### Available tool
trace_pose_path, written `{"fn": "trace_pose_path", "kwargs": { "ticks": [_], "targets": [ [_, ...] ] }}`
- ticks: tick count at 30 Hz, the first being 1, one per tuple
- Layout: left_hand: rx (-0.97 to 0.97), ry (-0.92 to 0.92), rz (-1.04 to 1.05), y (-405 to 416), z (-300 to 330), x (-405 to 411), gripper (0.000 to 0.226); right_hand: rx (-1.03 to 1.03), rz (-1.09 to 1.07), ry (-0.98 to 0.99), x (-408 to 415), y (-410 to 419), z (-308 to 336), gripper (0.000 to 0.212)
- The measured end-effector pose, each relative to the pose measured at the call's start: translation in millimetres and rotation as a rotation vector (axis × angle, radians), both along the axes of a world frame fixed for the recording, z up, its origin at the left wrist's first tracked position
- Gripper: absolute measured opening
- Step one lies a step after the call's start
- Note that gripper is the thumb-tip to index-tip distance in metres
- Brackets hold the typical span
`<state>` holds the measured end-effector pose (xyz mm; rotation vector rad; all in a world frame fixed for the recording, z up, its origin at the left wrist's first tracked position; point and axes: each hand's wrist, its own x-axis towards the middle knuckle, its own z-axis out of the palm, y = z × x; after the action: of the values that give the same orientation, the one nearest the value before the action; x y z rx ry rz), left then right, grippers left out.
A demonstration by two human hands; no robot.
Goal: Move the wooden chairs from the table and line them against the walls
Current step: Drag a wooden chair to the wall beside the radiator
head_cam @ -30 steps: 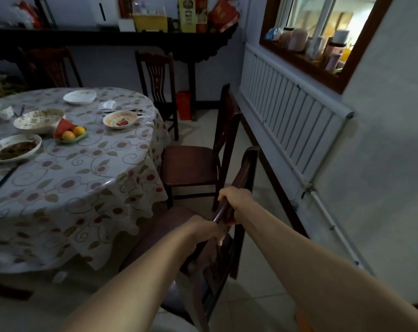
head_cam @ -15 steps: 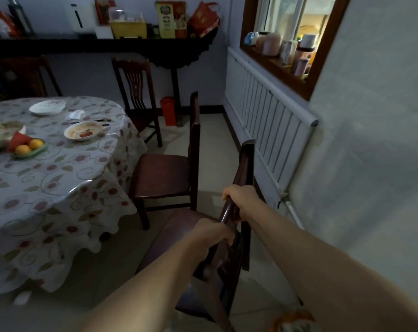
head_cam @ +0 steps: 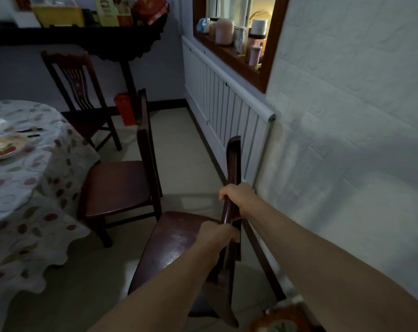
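Observation:
A dark wooden chair [head_cam: 177,245] stands right below me, its back close to the white wall on the right. My left hand [head_cam: 215,236] and my right hand [head_cam: 236,196] both grip the top rail of that chair's back. A second wooden chair [head_cam: 118,185] sits just ahead, its seat tucked toward the round table [head_cam: 23,188] with the floral cloth. A third wooden chair [head_cam: 76,92] stands farther back, near the far wall.
A white radiator [head_cam: 227,109] runs along the right wall under a window sill crowded with jars. A dark console shelf [head_cam: 83,37] spans the far wall, with a red box [head_cam: 124,111] below it. A used plate [head_cam: 4,147] lies on the table. An orange object [head_cam: 282,317] sits at my feet.
The chair in my hands has shifted right, away from the table and toward the wall. My view has turned right, so less of the table shows.

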<state>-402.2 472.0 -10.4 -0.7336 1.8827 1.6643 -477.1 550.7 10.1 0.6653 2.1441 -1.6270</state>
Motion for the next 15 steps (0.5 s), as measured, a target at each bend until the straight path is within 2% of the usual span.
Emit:
{"fn": "trace_pose_path", "kwargs": {
  "ticks": [5,11,15],
  "targets": [
    [-0.021,-0.02,0.057,43.7,-9.7,-31.8,0.042,-0.025,0.051,-0.016,-37.7,40.2,-14.2,0.021],
    [-0.006,-0.039,0.169,97.4,-14.1,-64.2,0.034,-0.074,0.107,-0.059,-75.6,87.6,-24.2,0.022],
    [0.083,-0.036,0.265,135.2,-27.9,-79.7,0.036,-0.098,0.142,-0.069,-93.9,118.8,-26.0,0.029]
  ]
}}
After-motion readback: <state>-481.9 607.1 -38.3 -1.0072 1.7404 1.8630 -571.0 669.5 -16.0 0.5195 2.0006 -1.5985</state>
